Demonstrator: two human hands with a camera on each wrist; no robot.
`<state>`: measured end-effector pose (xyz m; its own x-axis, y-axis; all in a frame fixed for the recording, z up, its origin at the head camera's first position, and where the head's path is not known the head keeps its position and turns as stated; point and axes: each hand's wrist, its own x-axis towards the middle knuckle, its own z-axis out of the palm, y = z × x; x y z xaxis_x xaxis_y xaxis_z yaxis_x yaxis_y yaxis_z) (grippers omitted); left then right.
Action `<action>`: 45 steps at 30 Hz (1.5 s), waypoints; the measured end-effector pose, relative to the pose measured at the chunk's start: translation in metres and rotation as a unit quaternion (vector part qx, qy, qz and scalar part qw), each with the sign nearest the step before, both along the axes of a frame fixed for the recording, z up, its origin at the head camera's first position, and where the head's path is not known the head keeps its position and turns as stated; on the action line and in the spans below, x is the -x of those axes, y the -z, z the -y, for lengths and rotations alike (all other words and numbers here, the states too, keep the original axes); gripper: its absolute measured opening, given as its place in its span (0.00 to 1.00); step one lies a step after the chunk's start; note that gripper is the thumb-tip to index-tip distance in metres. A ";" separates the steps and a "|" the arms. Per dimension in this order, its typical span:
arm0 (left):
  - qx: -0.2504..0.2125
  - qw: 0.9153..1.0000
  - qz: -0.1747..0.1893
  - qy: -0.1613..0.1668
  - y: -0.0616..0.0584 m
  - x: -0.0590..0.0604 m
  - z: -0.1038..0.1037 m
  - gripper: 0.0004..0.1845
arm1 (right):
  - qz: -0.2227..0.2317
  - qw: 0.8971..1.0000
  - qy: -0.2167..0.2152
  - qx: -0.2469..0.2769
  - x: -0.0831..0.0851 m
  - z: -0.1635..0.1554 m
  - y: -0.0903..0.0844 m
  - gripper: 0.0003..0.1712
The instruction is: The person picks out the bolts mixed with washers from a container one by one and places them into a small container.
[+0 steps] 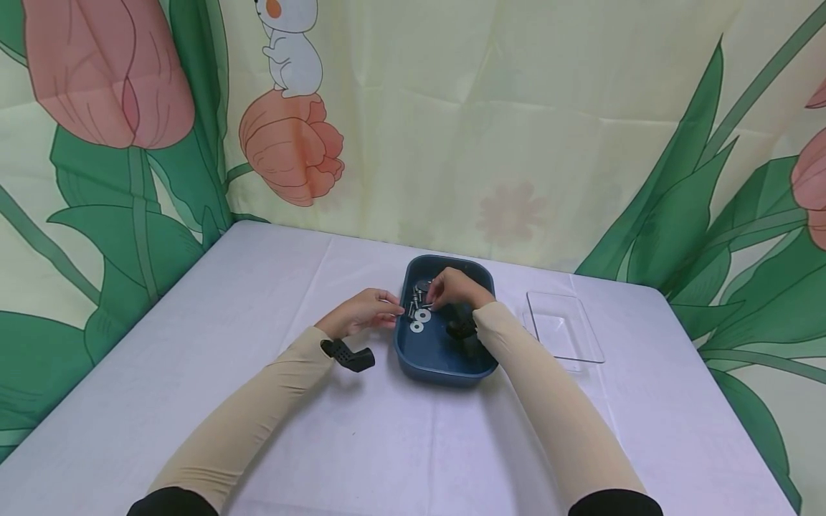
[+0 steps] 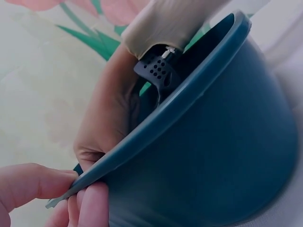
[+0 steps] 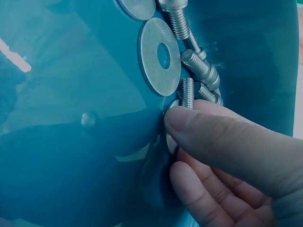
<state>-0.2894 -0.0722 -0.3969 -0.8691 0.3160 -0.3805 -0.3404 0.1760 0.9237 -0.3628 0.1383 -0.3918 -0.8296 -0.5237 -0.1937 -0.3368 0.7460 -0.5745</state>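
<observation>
A deep blue plastic basin (image 1: 445, 369) stands on the table, with flat washers (image 1: 422, 315) and several metal bolts (image 3: 201, 66) along its left side. My left hand (image 1: 366, 313) pinches the basin's left rim (image 2: 142, 135), thumb on top and fingers beneath. Inside the basin, my right hand (image 1: 458, 288) pinches a washer (image 3: 171, 143) between thumb and fingers. That washer is seen nearly edge-on and partly covered by the thumb. One bolt's threaded end (image 3: 188, 90) rises just behind the thumb. Another flat washer (image 3: 147, 61) lies beside the fingertips.
A clear plastic box (image 1: 561, 326) stands right of the basin, near my right forearm. Both wrists carry black camera mounts (image 1: 348, 355). A white cloth covers the table (image 1: 277, 430), and a printed flower curtain (image 1: 419, 143) hangs behind it.
</observation>
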 end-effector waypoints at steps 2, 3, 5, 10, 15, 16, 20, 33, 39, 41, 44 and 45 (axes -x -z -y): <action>-0.001 1.000 0.002 -0.002 0.000 0.000 0.000 0.09 | -0.001 1.000 -0.003 -0.002 -0.001 0.000 -0.001 0.05; -0.002 1.000 0.003 -0.003 0.001 0.000 0.000 0.08 | -0.002 1.000 -0.004 -0.003 -0.001 0.000 -0.001 0.05; -0.004 1.000 0.005 -0.005 0.001 -0.001 -0.001 0.08 | -0.002 1.000 -0.006 -0.006 -0.001 0.000 -0.001 0.04; -0.006 1.000 0.008 -0.008 0.001 -0.001 -0.001 0.09 | -0.005 1.000 -0.011 -0.012 -0.001 -0.001 -0.001 0.04; -0.007 1.000 0.009 -0.009 0.001 -0.001 -0.001 0.10 | -0.011 1.000 -0.009 -0.012 0.000 -0.001 0.000 0.03; -0.008 1.000 0.009 -0.009 0.001 -0.001 -0.001 0.10 | -0.013 1.000 -0.008 -0.011 0.000 -0.001 0.000 0.03; -0.013 1.000 0.008 -0.007 0.002 -0.001 0.000 0.09 | -0.024 1.000 -0.001 0.003 -0.002 -0.001 -0.002 0.04; -0.029 1.000 0.004 0.003 0.001 -0.003 0.001 0.05 | -0.045 0.998 0.012 0.048 -0.003 -0.002 -0.005 0.04; -0.031 1.000 0.004 0.006 0.000 -0.004 0.002 0.04 | -0.067 0.995 0.022 0.077 -0.002 -0.003 -0.006 0.05; -0.029 1.000 0.005 0.003 0.000 -0.004 0.002 0.04 | -0.073 0.993 0.022 0.090 -0.003 -0.004 -0.007 0.06; -0.030 1.000 0.002 0.005 -0.001 -0.005 0.002 0.04 | -0.069 0.991 0.028 0.112 -0.004 -0.006 -0.009 0.07; -0.031 1.000 0.001 0.006 -0.001 -0.006 0.002 0.04 | -0.067 0.991 0.029 0.117 -0.005 -0.007 -0.010 0.07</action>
<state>-0.2837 -0.0743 -0.3956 -0.8644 0.3495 -0.3614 -0.3401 0.1228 0.9323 -0.3582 0.1448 -0.3819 -0.8695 -0.4924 0.0401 -0.3819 0.6185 -0.6867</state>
